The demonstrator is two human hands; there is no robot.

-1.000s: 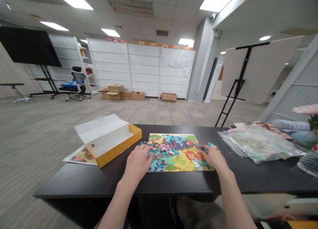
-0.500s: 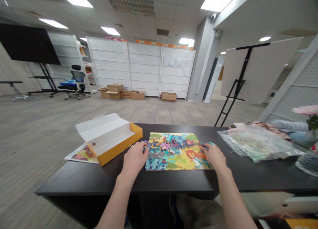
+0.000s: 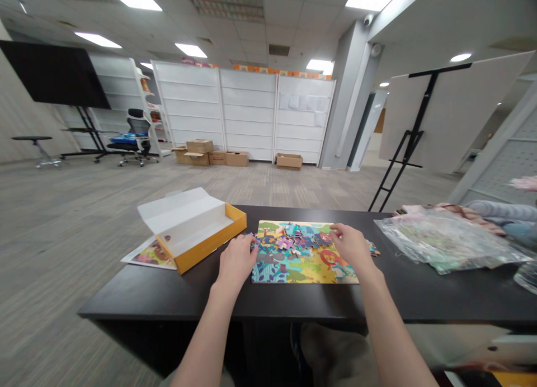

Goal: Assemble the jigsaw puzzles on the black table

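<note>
A colourful animal jigsaw puzzle lies flat on the black table, with several loose jigsaw pieces heaped across its upper middle. My left hand rests at the puzzle's left edge. Its fingers curl around a few small jigsaw pieces, which partly show at the fingertips. Over the puzzle's upper right part is my right hand, thumb and fingers drawn together by the pieces there. Whatever it pinches is too small to make out. More loose pieces lie on the table just right of that hand.
An opened yellow box with a white inside stands on the left, partly over a printed sheet. Clear plastic bags and rolled fabric lie on the right. The table's front edge runs below my forearms.
My right hand has moved left and up, from the loose pieces at the puzzle's right side onto its upper right part. My left hand stays by the left edge. The view has shifted slightly.
</note>
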